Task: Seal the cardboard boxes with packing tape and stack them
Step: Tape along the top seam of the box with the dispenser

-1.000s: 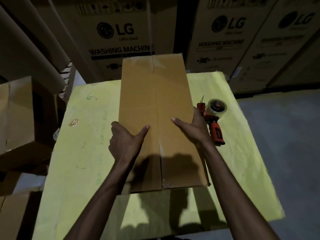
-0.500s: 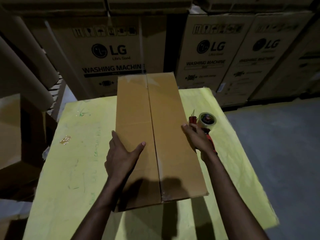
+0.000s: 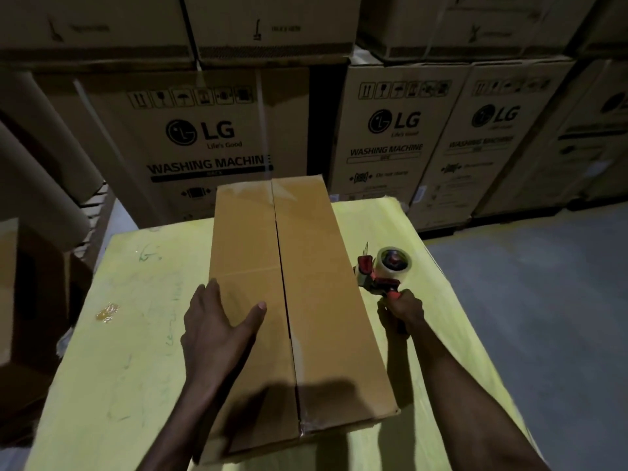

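Cardboard box [image 3: 323, 317] on yellow table [image 3: 136, 334], stacked cartons [image 3: 204, 137] behind

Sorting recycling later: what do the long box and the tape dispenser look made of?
The long box looks like brown cardboard, matte, flaps meeting at a centre seam. The tape dispenser is probably red-and-black plastic, glossy; its roll seems clear shiny film.

Long cardboard box [image 3: 326, 300] lying on the yellow tabletop [image 3: 136, 334], flaps closed along a dark centre seam. Left grip [image 3: 217, 331] rests flat on the box's left flap. Just right of the box, right grip [image 3: 401, 314] clasps the tape dispenser [image 3: 384, 270] by its handle.
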`<control>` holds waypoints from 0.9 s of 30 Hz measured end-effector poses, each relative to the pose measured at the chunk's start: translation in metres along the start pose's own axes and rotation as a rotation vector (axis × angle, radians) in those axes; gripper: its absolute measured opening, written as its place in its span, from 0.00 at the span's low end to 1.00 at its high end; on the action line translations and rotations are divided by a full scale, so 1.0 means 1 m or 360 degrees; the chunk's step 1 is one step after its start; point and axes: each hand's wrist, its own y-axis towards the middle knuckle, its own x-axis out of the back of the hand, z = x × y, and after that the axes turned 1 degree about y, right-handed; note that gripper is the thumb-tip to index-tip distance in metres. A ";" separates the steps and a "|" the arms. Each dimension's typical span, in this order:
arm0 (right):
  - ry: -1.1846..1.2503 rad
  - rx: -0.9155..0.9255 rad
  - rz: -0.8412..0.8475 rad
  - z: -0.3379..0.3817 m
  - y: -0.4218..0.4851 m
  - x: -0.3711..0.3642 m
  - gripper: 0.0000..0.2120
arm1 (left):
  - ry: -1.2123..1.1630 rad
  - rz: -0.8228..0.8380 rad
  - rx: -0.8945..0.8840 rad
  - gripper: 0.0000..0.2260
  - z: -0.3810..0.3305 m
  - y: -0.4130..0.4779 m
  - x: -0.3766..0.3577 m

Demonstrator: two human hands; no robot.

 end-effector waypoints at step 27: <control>0.1377 0.0662 0.0627 0.051 -0.247 0.101 0.23 | -0.1104 0.0490 -0.0560 0.15 -0.135 -0.005 0.031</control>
